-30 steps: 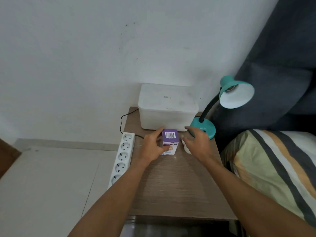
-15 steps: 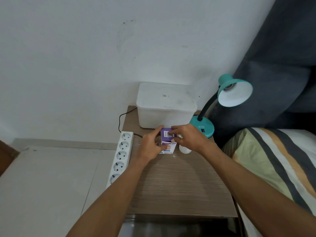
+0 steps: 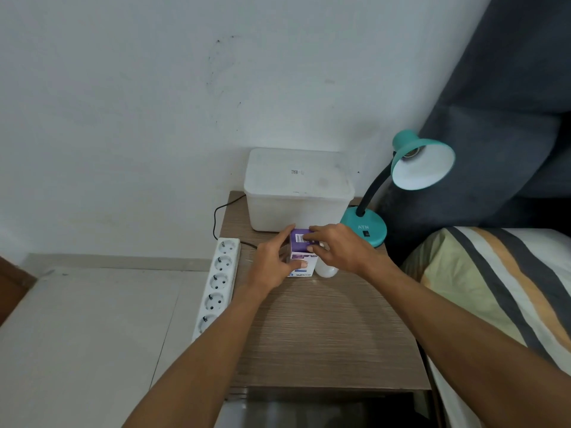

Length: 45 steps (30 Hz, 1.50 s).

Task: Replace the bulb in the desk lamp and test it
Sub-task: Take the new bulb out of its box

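A small purple and white bulb box (image 3: 301, 244) stands upright on the wooden bedside table (image 3: 321, 329). My left hand (image 3: 275, 261) grips its left side and front. Fingertips of my right hand (image 3: 340, 248) rest on the box's purple top flap. A white bulb (image 3: 327, 270) lies on the table just right of the box, partly hidden under my right hand. The teal desk lamp (image 3: 369, 227) stands at the table's back right; its shade (image 3: 423, 163) faces forward with a bare socket inside.
A white lidded plastic box (image 3: 298, 188) sits at the back of the table against the wall. A white power strip (image 3: 221, 279) hangs along the table's left edge with a black cord. A striped bed (image 3: 500, 288) lies to the right.
My right hand left the white bulb on the table and moved left onto the top of the box. My left hand stayed on the box.
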Available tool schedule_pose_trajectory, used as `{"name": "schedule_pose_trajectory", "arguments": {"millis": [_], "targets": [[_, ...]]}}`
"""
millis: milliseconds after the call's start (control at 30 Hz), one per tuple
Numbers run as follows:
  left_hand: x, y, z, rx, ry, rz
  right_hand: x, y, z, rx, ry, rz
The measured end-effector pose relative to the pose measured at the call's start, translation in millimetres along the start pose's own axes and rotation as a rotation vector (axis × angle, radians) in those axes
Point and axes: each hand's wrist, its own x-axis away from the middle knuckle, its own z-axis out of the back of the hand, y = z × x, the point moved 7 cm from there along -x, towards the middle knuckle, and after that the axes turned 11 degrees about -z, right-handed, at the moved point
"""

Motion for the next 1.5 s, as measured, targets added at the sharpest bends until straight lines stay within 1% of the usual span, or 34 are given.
{"name": "schedule_pose_trajectory", "arguments": {"millis": [100,167,233,367,500,533,600,633,667,733,800,833,1033,1133,1233,1300,1367,1500], "targets": [[0,-1,-1,0.020,0.005,-0.009,-2,6,-3,-0.066,0.005,-0.033],[1,-1,-1,0.021,0.014,-0.015,-5,15,-2,-0.162,0.006,-0.143],[2,-2,-1,0.019,0.017,-0.022,-8,25,0,-0.319,0.019,-0.298],[8,-5,-1,0.004,0.043,-0.030,-14,37,2,-0.620,0.169,-0.546],[10,0,-1,-0.108,0.020,-0.083,-17,52,-3,-0.725,0.360,-0.816],[9,2,0,-0.125,0.011,-0.094,-15,52,-1,-0.717,0.412,-0.846],[6,3,1,-0.151,-0.010,-0.111,-10,49,1,-0.679,0.458,-0.801],[4,3,2,-0.163,-0.021,-0.115,-9,47,0,-0.678,0.437,-0.739],[2,2,3,-0.177,-0.031,-0.117,-9,43,0,-0.676,0.384,-0.649],[0,2,4,-0.194,-0.045,-0.119,-9,32,-6,-0.614,0.192,-0.449],[-1,1,4,-0.201,-0.048,-0.118,-8,24,-13,-0.450,0.029,-0.328],[-1,1,4,-0.201,-0.043,-0.122,-8,22,-14,-0.374,-0.007,-0.298],[-2,1,2,-0.195,-0.037,-0.135,-29,12,-14,-0.115,-0.198,-0.138],[-3,2,4,-0.194,-0.035,-0.135,-31,5,-16,-0.010,-0.226,-0.074],[-3,3,4,-0.195,-0.033,-0.135,-30,-1,-19,0.058,-0.196,-0.006],[-3,2,4,-0.192,-0.036,-0.126,-31,1,-20,0.064,-0.181,-0.001],[-3,1,4,-0.187,-0.045,-0.112,-31,5,-21,0.027,-0.168,-0.021],[-4,1,4,-0.183,-0.064,-0.094,-25,13,-18,-0.216,-0.072,-0.078]]}}
